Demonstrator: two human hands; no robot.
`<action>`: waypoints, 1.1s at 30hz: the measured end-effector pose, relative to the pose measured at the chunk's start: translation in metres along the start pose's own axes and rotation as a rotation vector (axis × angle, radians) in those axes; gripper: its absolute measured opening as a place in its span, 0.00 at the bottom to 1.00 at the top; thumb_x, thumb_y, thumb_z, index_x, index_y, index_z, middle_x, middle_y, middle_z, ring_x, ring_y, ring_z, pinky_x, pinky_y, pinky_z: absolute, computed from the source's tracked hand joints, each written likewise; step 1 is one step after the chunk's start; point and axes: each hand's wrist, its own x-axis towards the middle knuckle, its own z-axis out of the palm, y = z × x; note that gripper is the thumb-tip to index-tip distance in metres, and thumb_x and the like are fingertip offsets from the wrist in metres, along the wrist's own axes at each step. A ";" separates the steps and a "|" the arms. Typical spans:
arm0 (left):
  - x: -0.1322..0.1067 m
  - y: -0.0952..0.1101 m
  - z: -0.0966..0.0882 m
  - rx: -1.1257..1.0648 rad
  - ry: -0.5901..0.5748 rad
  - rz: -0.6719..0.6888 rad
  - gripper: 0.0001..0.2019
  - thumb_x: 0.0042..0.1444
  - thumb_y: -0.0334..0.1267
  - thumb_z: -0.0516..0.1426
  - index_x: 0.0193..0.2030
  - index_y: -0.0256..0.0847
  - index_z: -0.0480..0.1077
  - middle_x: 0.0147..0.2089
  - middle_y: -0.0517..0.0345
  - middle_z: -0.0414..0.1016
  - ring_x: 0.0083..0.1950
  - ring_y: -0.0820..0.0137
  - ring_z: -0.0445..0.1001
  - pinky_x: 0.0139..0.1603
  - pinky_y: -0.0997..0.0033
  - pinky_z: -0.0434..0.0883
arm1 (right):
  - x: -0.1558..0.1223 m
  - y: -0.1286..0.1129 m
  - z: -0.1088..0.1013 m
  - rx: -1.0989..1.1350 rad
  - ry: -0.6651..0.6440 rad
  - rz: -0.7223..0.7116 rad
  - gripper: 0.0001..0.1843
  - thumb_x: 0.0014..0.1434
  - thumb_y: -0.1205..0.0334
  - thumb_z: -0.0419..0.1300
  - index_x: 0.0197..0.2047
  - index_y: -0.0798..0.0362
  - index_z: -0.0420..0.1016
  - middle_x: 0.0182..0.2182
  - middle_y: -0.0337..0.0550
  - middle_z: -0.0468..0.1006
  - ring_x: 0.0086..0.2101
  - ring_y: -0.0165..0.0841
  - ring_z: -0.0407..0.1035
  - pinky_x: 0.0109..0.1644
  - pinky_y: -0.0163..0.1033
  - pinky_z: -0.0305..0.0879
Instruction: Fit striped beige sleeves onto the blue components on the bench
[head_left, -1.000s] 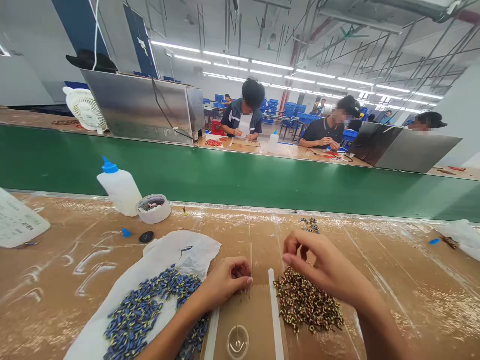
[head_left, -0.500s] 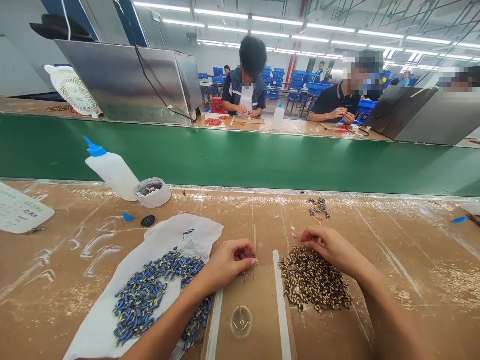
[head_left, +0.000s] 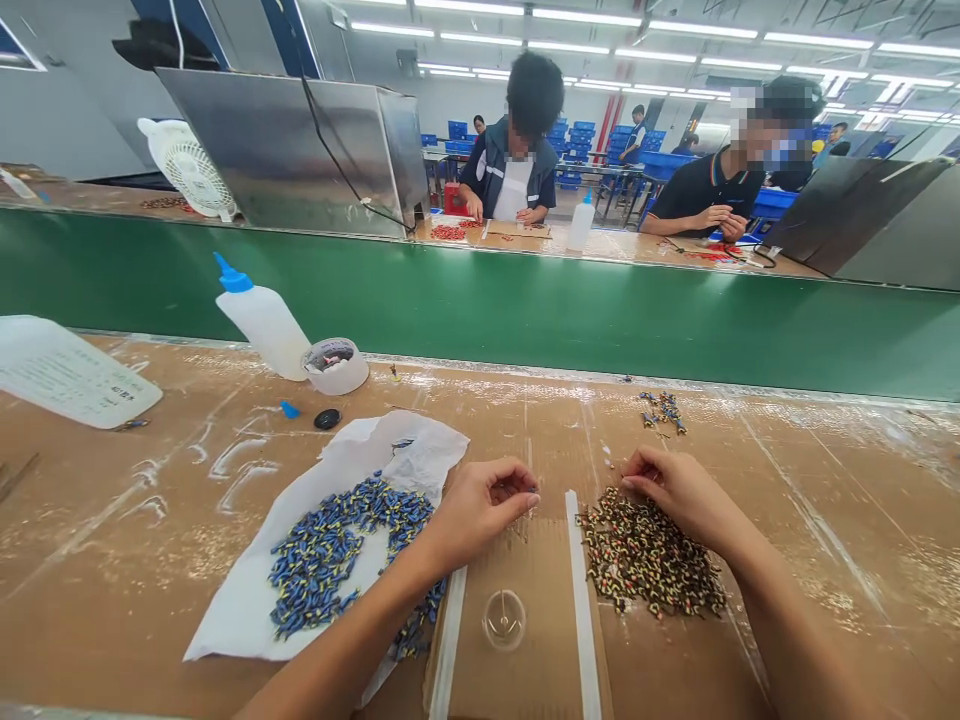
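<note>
My left hand (head_left: 491, 505) is closed in a pinch above the cardboard strip, just right of a white sheet (head_left: 247, 570) bearing a pile of small blue and yellow pieces (head_left: 319, 570). Whatever its fingertips hold is too small to make out. At the upper left edge of a pile of small dark pieces with yellow and red parts (head_left: 649, 560), the thumb and fingers of my right hand (head_left: 679, 490) come together. Anything between them is hidden. Below my left hand, a small clear round dish (head_left: 503, 620) with a thin stick-like thing in it rests on the cardboard (head_left: 525, 570).
White tape strips (head_left: 583, 610) edge the cardboard. A blue-capped bottle (head_left: 262, 325), a tape roll (head_left: 335, 366) and a black cap (head_left: 327, 419) stand at the back left. A few blue pieces (head_left: 661, 411) lie behind my right hand. Beyond the green belt (head_left: 480, 310), co-workers sit.
The view has shifted, so the bench things appear farther right. Both hands remain pinched in nearly the same places. Across the belt, one co-worker's hands have moved apart.
</note>
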 end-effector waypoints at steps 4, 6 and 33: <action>-0.002 0.001 0.005 0.105 0.063 0.049 0.06 0.57 0.36 0.58 0.38 0.37 0.73 0.34 0.57 0.76 0.35 0.71 0.72 0.37 0.73 0.67 | -0.006 -0.030 0.011 0.324 0.177 -0.047 0.11 0.57 0.52 0.61 0.32 0.52 0.73 0.27 0.41 0.76 0.29 0.34 0.69 0.32 0.37 0.63; -0.003 0.002 0.007 0.181 0.094 0.091 0.06 0.58 0.37 0.58 0.37 0.37 0.74 0.33 0.58 0.77 0.34 0.72 0.71 0.36 0.73 0.66 | -0.010 -0.050 0.024 0.457 0.219 -0.059 0.12 0.56 0.52 0.63 0.33 0.53 0.73 0.28 0.40 0.75 0.29 0.32 0.68 0.32 0.36 0.63; -0.003 -0.005 0.011 0.587 0.108 0.399 0.06 0.61 0.30 0.53 0.38 0.35 0.72 0.33 0.56 0.74 0.34 0.70 0.71 0.35 0.72 0.65 | -0.022 -0.075 0.070 0.578 0.133 -0.188 0.03 0.61 0.62 0.61 0.37 0.51 0.74 0.34 0.41 0.75 0.35 0.31 0.69 0.39 0.36 0.65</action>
